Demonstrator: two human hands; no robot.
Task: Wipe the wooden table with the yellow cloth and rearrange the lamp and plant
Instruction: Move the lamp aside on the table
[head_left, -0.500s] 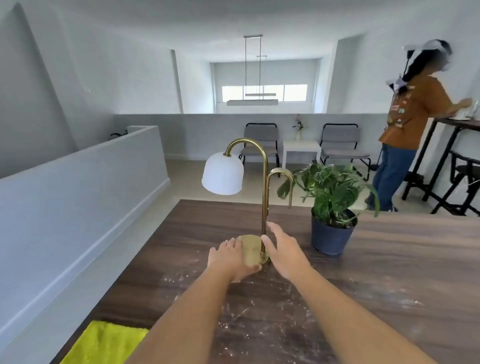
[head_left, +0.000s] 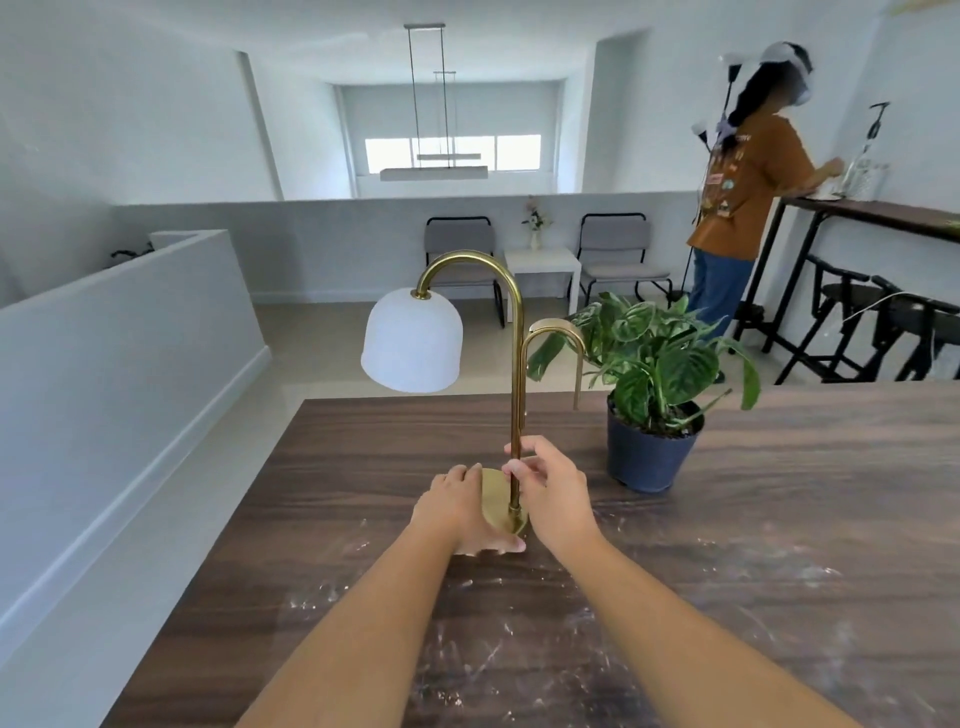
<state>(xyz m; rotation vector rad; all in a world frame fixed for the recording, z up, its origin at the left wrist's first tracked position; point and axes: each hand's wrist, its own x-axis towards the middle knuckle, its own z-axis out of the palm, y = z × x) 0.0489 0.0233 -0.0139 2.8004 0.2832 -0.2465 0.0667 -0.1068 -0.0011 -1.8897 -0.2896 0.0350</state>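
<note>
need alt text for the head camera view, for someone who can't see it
Two bare hands hold a brass lamp on a dusty wooden table: the left hand cups its round base, the right hand pinches the stem. A potted plant stands just right of the lamp.

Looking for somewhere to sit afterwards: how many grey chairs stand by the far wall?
2: one grey chair left of the small white table, the other grey chair right of it. The lamp partly hides the left one.
</note>
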